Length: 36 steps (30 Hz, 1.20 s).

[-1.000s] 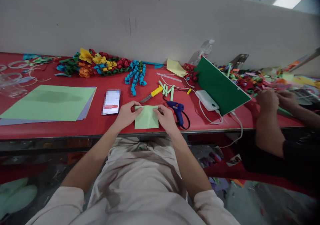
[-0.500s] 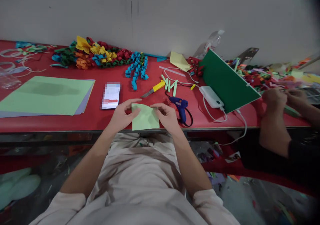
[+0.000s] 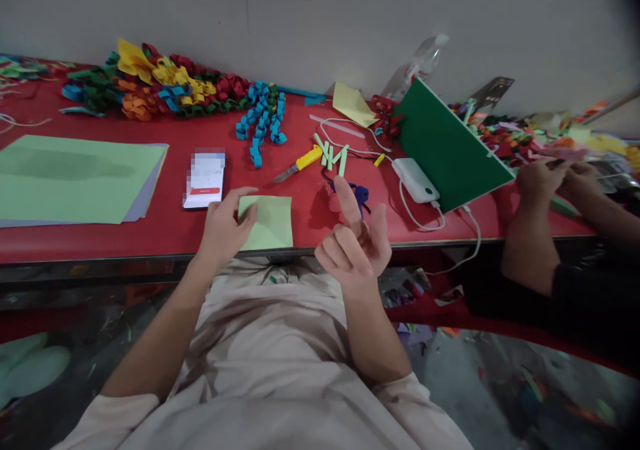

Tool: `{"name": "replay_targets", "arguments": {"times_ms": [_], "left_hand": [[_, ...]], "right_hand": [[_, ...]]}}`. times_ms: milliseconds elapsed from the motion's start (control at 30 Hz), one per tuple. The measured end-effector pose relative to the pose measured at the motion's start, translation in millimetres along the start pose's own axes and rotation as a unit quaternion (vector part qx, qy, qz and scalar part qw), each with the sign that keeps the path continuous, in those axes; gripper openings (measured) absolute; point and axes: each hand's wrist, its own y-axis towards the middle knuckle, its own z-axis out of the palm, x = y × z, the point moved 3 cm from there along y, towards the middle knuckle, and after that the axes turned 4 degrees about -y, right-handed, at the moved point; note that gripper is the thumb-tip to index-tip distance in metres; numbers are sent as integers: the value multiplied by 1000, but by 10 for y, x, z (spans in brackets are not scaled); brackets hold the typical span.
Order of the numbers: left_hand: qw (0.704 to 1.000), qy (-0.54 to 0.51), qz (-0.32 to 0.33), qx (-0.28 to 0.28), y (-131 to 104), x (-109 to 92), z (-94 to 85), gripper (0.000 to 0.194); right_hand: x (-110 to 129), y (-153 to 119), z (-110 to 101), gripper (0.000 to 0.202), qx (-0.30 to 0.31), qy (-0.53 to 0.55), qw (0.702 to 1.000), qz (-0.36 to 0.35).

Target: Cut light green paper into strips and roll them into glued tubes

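My left hand pinches the left edge of a small light-green sheet of paper at the table's front edge. To the right of it my right hand is raised with nothing in it, index finger stretched out, thumb apart, the other fingers curled. Behind that hand, partly covered, lies a blue glue gun. A yellow utility knife with its blade out and several pale-green paper strips lie farther back.
On the left are a phone and a stack of large coloured sheets. Paper chains line the wall. At right stand a green board and a white power bank with cables; beyond, a co-worker's hands work among scraps.
My right hand has let go of the green paper and lifted, turning with its index finger out. My left hand keeps the paper, now lower and flatter. The view has shifted slightly right.
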Motion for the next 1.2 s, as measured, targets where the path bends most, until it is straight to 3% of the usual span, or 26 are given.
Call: {"name": "replay_targets", "arguments": {"times_ms": [100,200,267,367,467,600,733,967,1033,1100,1200], "left_hand": [[985,153,63,-48,-10,-142,61,30],[982,122,109,-95,-10,-393,3,24],[987,8,149,-61,-10,-621,-68,21],[974,-140,163,66,-16,-942,-132,23],[971,-158,158,80,-19,-1096,-165,27],[978,-98,183,23,-8,-1030,-173,37],[978,-49,202,-39,14,-872,-230,27],[979,-148,90,-104,53,-570,-347,27],[980,-180,57,-65,34,-546,-317,30],[981,-190,29,40,-11,-580,-223,32],[957,-222,-12,183,-105,-664,-59,32]], "right_hand": [[-17,-90,39,96,27,123,991,44],[-66,-74,104,94,78,261,960,62],[-70,-50,157,92,129,339,930,57],[-47,-43,234,93,191,390,899,61],[5,-62,311,99,225,369,899,71],[59,-69,383,98,226,266,935,64],[-19,-40,386,92,175,123,975,67],[-147,-52,353,80,144,130,980,51],[-135,-53,347,82,149,127,979,49],[-116,-53,357,85,165,110,979,52],[-93,-57,381,91,183,56,980,46]]}}
